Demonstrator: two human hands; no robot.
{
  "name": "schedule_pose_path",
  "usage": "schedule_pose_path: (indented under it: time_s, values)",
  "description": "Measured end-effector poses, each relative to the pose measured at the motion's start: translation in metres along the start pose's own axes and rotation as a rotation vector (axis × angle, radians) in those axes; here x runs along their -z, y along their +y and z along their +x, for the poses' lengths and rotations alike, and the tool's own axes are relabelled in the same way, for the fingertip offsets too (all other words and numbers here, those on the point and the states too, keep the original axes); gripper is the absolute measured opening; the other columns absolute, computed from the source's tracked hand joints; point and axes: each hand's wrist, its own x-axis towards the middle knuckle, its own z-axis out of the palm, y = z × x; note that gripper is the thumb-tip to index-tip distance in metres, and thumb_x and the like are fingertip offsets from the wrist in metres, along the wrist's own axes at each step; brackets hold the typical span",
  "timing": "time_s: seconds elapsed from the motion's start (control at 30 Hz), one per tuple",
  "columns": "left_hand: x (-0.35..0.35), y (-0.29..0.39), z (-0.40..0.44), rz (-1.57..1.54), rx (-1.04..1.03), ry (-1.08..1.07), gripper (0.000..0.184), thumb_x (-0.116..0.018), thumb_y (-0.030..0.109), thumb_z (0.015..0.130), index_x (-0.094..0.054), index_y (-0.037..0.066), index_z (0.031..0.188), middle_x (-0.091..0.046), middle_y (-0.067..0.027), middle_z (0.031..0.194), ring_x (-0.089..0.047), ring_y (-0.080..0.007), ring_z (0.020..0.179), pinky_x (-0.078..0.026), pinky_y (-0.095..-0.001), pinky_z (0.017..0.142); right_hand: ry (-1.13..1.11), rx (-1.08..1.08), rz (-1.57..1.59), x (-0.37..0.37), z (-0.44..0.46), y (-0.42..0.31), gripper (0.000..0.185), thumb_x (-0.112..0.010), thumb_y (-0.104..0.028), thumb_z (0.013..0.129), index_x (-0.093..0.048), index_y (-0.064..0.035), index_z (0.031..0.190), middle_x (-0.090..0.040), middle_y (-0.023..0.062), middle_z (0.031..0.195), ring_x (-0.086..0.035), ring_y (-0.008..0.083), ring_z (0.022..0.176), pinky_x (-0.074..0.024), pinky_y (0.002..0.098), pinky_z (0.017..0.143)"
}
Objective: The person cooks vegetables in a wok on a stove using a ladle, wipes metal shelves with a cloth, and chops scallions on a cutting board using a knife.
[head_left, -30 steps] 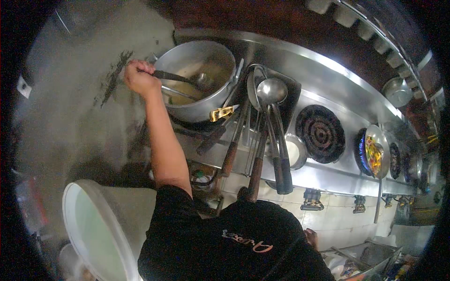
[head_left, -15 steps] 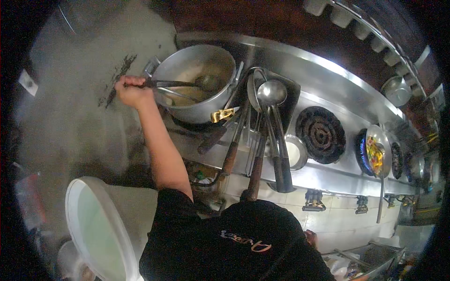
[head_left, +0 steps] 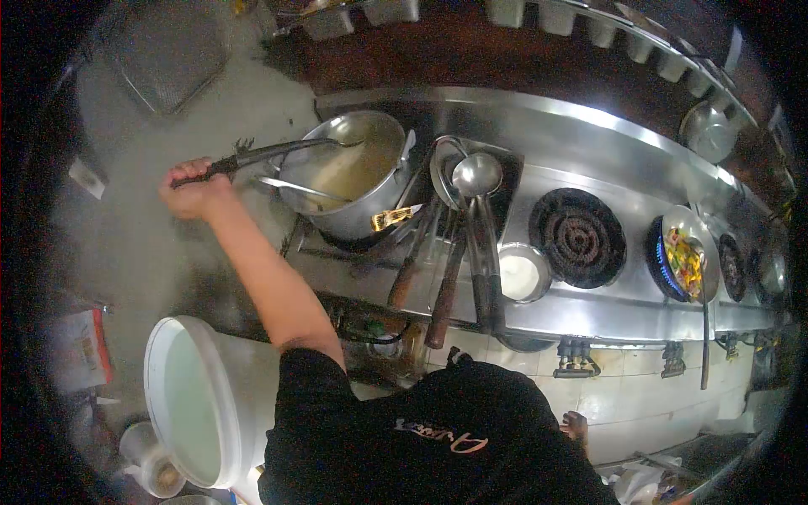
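My left hand (head_left: 199,187) grips the dark handle of a long ladle (head_left: 282,153) on the left. The ladle's far end reaches over the rim into a big metal pot (head_left: 370,198) holding cloudy pale liquid. A second metal utensil (head_left: 299,187) leans in the same pot, its handle sticking out below the ladle; its lower end is hidden. A gold clip (head_left: 394,219) sits on the pot's near side. Low beside my body on the right, my right hand (head_left: 575,426) shows only in part, with fingers somewhat apart and nothing seen in them.
Several ladles and strainers (head_left: 477,175) rest right of the pot, handles toward me. Beyond are a white-filled bowl (head_left: 519,273), a burner (head_left: 577,238) and a pan of food (head_left: 683,257) over blue flame. A large white bucket (head_left: 220,396) stands at lower left.
My left hand has drawn back left and slightly down, pulling the ladle partly out of the pot, its end now higher. The camera view has shifted a little. My right hand shows more.
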Motion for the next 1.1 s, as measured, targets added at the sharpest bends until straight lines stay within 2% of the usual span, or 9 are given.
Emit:
schedule_pose_path:
  time_s: [0.17, 0.27, 0.4, 0.43, 0.47, 0.73, 0.93, 1.03, 1.1]
  values:
    - [-0.055, 0.025, -0.023, 0.043, -0.122, 0.083, 0.020, -0.043, 0.021, 0.069, -0.033, 0.010, 0.055, -0.034, -0.0054, 0.049, -0.035, -0.0177, 0.045, -0.035, -0.0347, 0.048, -0.099, 0.241, -0.361, 0.030, 0.021, 0.026, 0.040, -0.051, -0.031, 0.080, -0.049, -0.0122, 0.115, -0.061, 0.0067, 0.100, -0.057, 0.0251, 0.059, -0.0426, 0.0422, 0.049]
    - [-0.054, 0.034, -0.016, 0.031, -0.107, -0.047, 0.019, -0.045, 0.022, 0.066, -0.037, 0.009, 0.053, -0.039, -0.0071, 0.050, -0.041, -0.0217, 0.044, -0.041, -0.0374, 0.049, -0.019, -0.116, 0.207, 0.052, 0.023, 0.027, 0.040, -0.055, -0.023, 0.080, -0.048, -0.0109, 0.117, -0.061, 0.0084, 0.101, -0.060, 0.0274, 0.062, -0.0455, 0.0412, 0.044]
    - [-0.022, 0.028, 0.050, 0.133, -0.078, -0.064, 0.021, -0.050, 0.025, 0.062, -0.046, 0.006, 0.054, -0.052, -0.0135, 0.060, -0.053, -0.0286, 0.056, -0.045, -0.0454, 0.053, 0.209, 0.128, -0.324, 0.077, 0.021, 0.059, 0.035, -0.055, -0.029, 0.083, -0.053, -0.0100, 0.112, -0.064, 0.0095, 0.093, -0.058, 0.0205, 0.060, -0.0463, 0.0348, 0.044]
    - [-0.039, 0.020, 0.036, 0.129, -0.088, 0.095, 0.020, -0.053, 0.020, 0.064, -0.048, 0.002, 0.056, -0.054, -0.0166, 0.062, -0.054, -0.0295, 0.057, -0.047, -0.0426, 0.052, -0.015, 0.178, 0.440, 0.069, -0.029, 0.036, 0.034, -0.052, -0.026, 0.087, -0.049, -0.0066, 0.115, -0.059, 0.0150, 0.108, -0.061, 0.0246, 0.082, -0.0511, 0.0382, 0.059]
    - [-0.048, 0.013, 0.025, 0.116, -0.091, 0.053, 0.018, -0.054, 0.015, 0.063, -0.049, -0.001, 0.056, -0.054, -0.0179, 0.061, -0.055, -0.0295, 0.056, -0.048, -0.0405, 0.050, 0.185, 0.093, -0.034, 0.065, -0.044, 0.022, 0.035, -0.052, -0.022, 0.086, -0.048, -0.0057, 0.117, -0.057, 0.0161, 0.113, -0.062, 0.0255, 0.078, -0.0513, 0.0368, 0.054]
    - [-0.117, -0.048, -0.127, 0.233, -0.156, -0.216, 0.013, -0.053, 0.008, 0.055, -0.050, -0.002, 0.049, -0.050, -0.0163, 0.047, -0.053, -0.0277, 0.046, -0.047, -0.0384, 0.046, 0.238, -0.086, -0.210, 0.143, -0.073, 0.080, 0.030, -0.054, -0.016, 0.083, -0.052, -0.0075, 0.111, -0.059, 0.0072, 0.082, -0.056, 0.0194, 0.060, -0.0443, 0.0305, 0.045]
    - [-0.193, -0.092, -0.293, -0.161, 0.353, -0.112, 0.020, -0.046, 0.021, 0.058, -0.040, 0.009, 0.043, -0.043, -0.0103, 0.042, -0.049, -0.0251, 0.041, -0.044, -0.0391, 0.048, 0.256, 0.918, -1.433, 0.222, -0.061, 0.183, 0.027, -0.057, -0.027, 0.079, -0.056, -0.0110, 0.101, -0.057, 0.0066, 0.079, -0.057, 0.0192, 0.061, -0.0447, 0.0326, 0.046]
    - [-0.238, -0.099, -0.382, -0.081, 0.392, -0.077, 0.024, -0.045, 0.022, 0.061, -0.035, 0.014, 0.041, -0.040, -0.0090, 0.040, -0.047, -0.0232, 0.039, -0.043, -0.0379, 0.047, 0.411, -0.103, 0.078, 0.180, -0.129, 0.134, 0.026, -0.060, -0.029, 0.076, -0.059, -0.0077, 0.091, -0.058, 0.0064, 0.081, -0.058, 0.0194, 0.063, -0.0472, 0.0401, 0.051]
    - [-0.257, -0.113, -0.429, -0.077, 0.422, -0.089, 0.026, -0.043, 0.021, 0.063, -0.032, 0.015, 0.040, -0.039, -0.0085, 0.039, -0.044, -0.0238, 0.036, -0.044, -0.0374, 0.046, 0.410, 0.341, -0.252, 0.205, -0.095, 0.203, 0.022, -0.061, -0.025, 0.076, -0.060, -0.0066, 0.087, -0.058, 0.0064, 0.081, -0.059, 0.0186, 0.063, -0.0481, 0.0410, 0.051]
